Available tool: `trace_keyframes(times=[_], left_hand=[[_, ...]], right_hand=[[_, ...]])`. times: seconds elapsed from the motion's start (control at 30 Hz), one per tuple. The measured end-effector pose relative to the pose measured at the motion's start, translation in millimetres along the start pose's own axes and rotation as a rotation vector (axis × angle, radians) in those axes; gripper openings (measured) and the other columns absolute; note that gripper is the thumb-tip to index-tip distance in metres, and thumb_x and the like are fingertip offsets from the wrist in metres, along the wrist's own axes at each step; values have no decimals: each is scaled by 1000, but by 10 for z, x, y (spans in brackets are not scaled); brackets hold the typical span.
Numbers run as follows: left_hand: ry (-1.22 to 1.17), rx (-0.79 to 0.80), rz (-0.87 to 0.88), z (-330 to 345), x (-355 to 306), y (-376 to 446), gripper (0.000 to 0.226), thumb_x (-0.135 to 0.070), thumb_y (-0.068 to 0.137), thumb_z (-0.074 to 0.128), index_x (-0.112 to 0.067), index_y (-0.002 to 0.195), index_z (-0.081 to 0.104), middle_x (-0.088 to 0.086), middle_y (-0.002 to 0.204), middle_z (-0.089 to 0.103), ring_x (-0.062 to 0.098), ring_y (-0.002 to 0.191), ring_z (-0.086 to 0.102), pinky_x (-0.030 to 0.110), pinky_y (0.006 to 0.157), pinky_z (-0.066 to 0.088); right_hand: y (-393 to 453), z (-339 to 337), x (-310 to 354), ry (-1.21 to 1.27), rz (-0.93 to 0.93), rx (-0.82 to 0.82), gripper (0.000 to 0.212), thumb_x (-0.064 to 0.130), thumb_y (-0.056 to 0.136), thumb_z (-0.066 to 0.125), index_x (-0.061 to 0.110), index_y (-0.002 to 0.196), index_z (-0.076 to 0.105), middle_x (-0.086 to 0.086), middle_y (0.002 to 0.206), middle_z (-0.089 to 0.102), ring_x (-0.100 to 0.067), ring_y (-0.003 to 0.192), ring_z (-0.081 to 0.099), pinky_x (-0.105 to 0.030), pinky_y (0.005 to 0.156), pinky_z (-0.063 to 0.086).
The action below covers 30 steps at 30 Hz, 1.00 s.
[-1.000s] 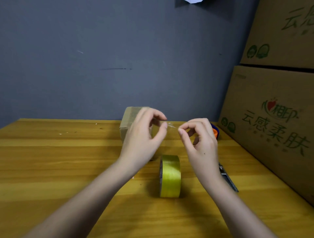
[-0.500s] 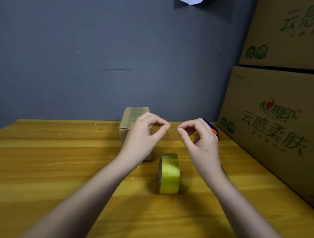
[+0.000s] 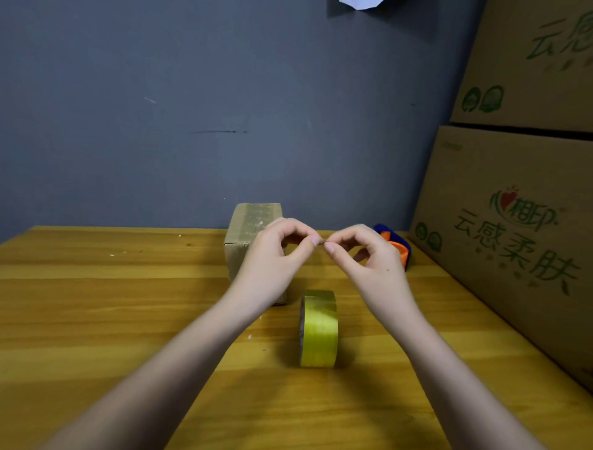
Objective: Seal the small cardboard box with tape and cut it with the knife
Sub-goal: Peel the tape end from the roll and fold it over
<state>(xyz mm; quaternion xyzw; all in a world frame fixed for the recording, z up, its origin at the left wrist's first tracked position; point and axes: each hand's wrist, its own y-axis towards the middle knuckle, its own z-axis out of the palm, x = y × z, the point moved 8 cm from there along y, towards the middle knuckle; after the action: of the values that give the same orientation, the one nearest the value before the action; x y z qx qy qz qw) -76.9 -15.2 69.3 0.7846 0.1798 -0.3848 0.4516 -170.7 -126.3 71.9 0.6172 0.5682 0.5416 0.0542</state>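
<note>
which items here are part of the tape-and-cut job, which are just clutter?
Job:
small box, behind the left hand
tape roll, on edge on the table
both hands, right hand too, pinching something tiny between them, likely a tape scrap

Clutter:
big printed cartons, stacked at right
blue-orange object behind the right hand
white paper on the wall

No knife visible now.

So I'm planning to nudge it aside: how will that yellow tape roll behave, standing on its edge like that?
The tape roll stands on its rim on the wooden table, so a push from near or far would probably roll it. A sideways knock would likely tip it flat, as it looks narrow for its height. Its glossy surface may be slippery to pinch.
</note>
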Motion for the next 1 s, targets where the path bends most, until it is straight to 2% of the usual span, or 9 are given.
trace_keyframes(times=[0.1, 0.23, 0.33, 0.5, 0.57, 0.63, 0.73, 0.87, 1.0], left_hand=[[-1, 21, 19, 3, 0, -10, 7, -21, 86, 65, -27, 83, 64, -7, 89, 65, 8, 89, 62, 24, 83, 49], [61, 32, 25, -9, -2, -17, 4, -22, 84, 66, -24, 81, 67, -4, 87, 66, 6, 86, 60, 20, 79, 47], [35, 52, 8, 2, -8, -23, 5, -23, 84, 67, -22, 88, 70, -5, 92, 68, 6, 90, 62, 23, 84, 50], [43, 7, -1, -20, 15, -21, 8, -22, 83, 68, -30, 82, 71, -8, 90, 71, 7, 91, 65, 33, 87, 53], [59, -4, -6, -26, 31, -17, 7, -23, 84, 67, -29, 81, 70, -10, 88, 70, 8, 89, 64, 33, 85, 53], [57, 3, -13, -14, 38, -14, 7, -23, 85, 66, -28, 80, 68, -13, 85, 68, 4, 87, 62, 27, 83, 52], [54, 28, -22, 25, 35, -20, 16, -22, 87, 62, -34, 77, 62, -16, 82, 65, 0, 84, 59, 18, 80, 47], [34, 68, -50, 94, 74, -12, 14, -22, 90, 58, -31, 79, 61, -14, 82, 64, 6, 81, 59, 24, 77, 47], [-33, 46, -71, 51, 90, -4, 10, -22, 87, 64, -28, 79, 67, -12, 80, 68, 3, 78, 61, 20, 76, 49]], right_hand=[[-1, -3, -13, -9, 6, -7, 4, 24, 87, 64, 26, 84, 66, 12, 82, 65, -7, 86, 59, -22, 72, 50], [-7, 23, -38, 33, 42, 14, 6, 21, 88, 62, 24, 84, 65, 11, 82, 64, -4, 84, 59, -12, 68, 45], [0, 51, -27, 63, 54, 38, 6, 22, 89, 61, 18, 86, 66, 10, 81, 64, -4, 82, 59, -16, 66, 47], [11, 53, -11, 51, 52, 35, 8, 22, 88, 62, 18, 85, 67, 11, 80, 64, 2, 79, 57, -8, 63, 42], [3, 47, -24, 20, 51, 31, 8, 25, 88, 61, 20, 86, 66, 12, 81, 64, 0, 79, 57, -10, 62, 42], [-3, 21, -53, 17, 58, 11, 6, 28, 87, 62, 23, 86, 66, 14, 82, 65, -2, 81, 59, -14, 62, 46], [-5, -10, -108, 55, 79, 6, 5, 25, 86, 64, 24, 86, 68, 13, 80, 67, -4, 82, 62, -24, 71, 53], [6, -1, -145, 73, 101, 28, 6, 21, 87, 64, 19, 85, 70, 11, 78, 68, -5, 81, 63, -29, 75, 53], [5, -26, -175, 119, 129, 20, 6, 21, 87, 65, 19, 85, 70, 9, 80, 68, -6, 82, 62, -28, 76, 53]])
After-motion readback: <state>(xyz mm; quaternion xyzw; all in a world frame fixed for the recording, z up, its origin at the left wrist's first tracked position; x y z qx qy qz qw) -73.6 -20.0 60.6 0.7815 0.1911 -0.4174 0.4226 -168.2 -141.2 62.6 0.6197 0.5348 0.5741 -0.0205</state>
